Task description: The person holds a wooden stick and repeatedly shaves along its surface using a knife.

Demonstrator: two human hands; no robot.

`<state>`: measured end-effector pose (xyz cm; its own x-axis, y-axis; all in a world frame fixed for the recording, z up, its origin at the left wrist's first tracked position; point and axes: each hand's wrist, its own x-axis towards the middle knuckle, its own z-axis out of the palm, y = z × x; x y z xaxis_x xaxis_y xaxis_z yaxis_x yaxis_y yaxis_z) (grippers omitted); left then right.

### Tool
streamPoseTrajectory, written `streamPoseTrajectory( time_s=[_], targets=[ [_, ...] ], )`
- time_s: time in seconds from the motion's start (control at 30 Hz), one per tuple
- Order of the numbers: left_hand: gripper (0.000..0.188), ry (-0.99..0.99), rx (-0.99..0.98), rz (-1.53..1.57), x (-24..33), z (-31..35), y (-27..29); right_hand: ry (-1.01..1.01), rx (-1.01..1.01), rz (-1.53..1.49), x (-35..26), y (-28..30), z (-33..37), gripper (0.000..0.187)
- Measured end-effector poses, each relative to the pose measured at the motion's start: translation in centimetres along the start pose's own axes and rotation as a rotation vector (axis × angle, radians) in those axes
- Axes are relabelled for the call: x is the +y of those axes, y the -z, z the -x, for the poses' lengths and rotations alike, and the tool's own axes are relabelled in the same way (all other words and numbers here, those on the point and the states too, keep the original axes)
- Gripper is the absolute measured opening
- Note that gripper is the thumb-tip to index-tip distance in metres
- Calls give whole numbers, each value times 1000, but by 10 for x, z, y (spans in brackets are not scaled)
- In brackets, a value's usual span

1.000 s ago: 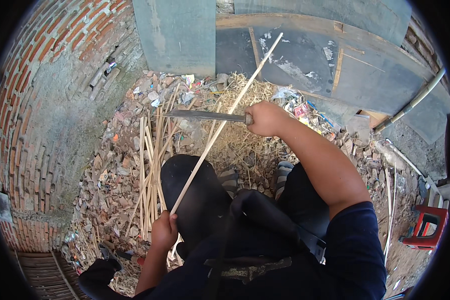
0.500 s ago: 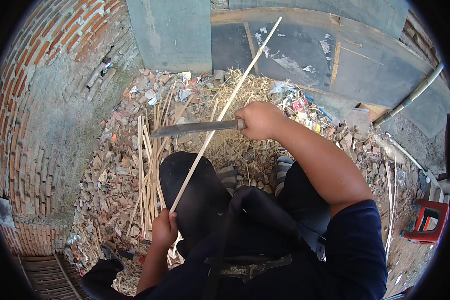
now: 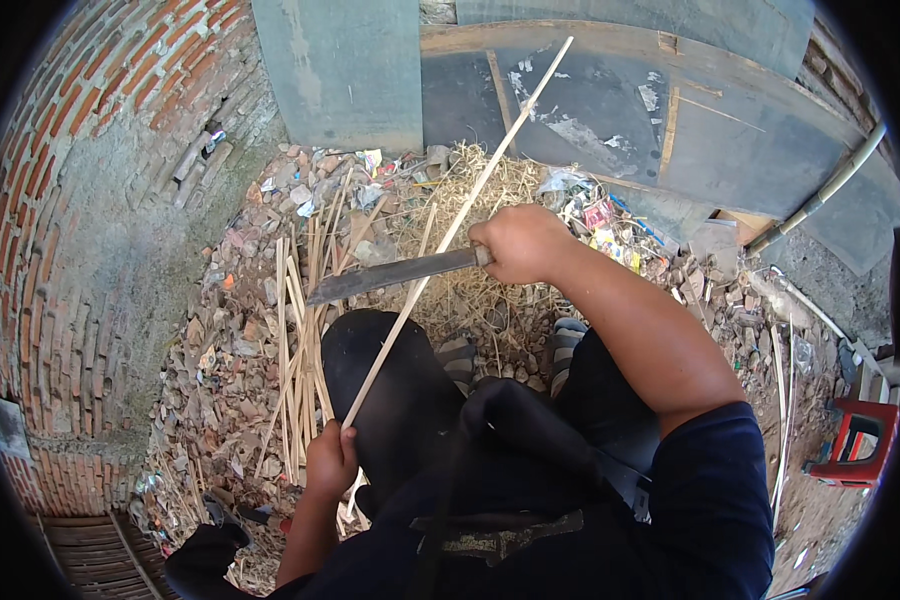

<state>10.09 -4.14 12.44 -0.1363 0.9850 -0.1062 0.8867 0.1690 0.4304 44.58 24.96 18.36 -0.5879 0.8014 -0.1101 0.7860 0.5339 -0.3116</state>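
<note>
My left hand (image 3: 331, 461), low at the left beside my knee, is closed round the near end of a long pale strip that looks like bamboo (image 3: 483, 181). From there the strip slants up and away to the right, passing over my left leg. My right hand (image 3: 521, 244) grips the short handle of a long machete (image 3: 390, 277), its blade pointing left. The blade lies across the strip around its middle, and whether it cuts into it I cannot tell. Left of my leg, several similar pale strips (image 3: 293, 350) lie in a loose bundle.
A pile of thin shavings (image 3: 470, 200) lies ahead of my sandalled feet, on ground strewn with rubble (image 3: 215, 330) and litter. A brick wall (image 3: 60, 250) rises at the left, dark panels (image 3: 590, 110) at the far side. At the right sits a red plastic stool (image 3: 860, 445).
The machete has tilted slightly, its tip sinking nearer to me. The far end of the strip has shifted a little to the right. Both hands keep their hold.
</note>
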Motion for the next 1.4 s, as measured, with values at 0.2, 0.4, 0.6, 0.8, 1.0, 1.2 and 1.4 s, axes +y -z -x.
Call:
streamPoseTrajectory(
  time_s=[0.2, 0.4, 0.6, 0.8, 1.0, 1.2, 1.4],
  targets=[
    [34, -36, 33, -36, 5, -8, -4, -183, 93, -39, 59, -7, -2, 25],
    [35, -31, 10, -23, 1, -3, -2, -76, 50, -77, 16, 2, 6, 23],
    [35, -15, 42, 1, 8, -6, -5, -264, 124, -177, 52, 5, -5, 25],
    [34, -41, 37, -31, 1, -6, -3, -189, 100, -104, 43, 6, 2, 23],
    [35, -34, 57, 4, 0, -6, -6, 29, 52, -8, 16, 12, 5, 20],
    [34, -50, 67, -27, -1, -5, -7, -376, 367, -260, 97, 6, 7, 25],
    [33, -27, 50, -7, 8, -6, -5, -130, 218, -143, 57, 9, 11, 24]
  ],
)
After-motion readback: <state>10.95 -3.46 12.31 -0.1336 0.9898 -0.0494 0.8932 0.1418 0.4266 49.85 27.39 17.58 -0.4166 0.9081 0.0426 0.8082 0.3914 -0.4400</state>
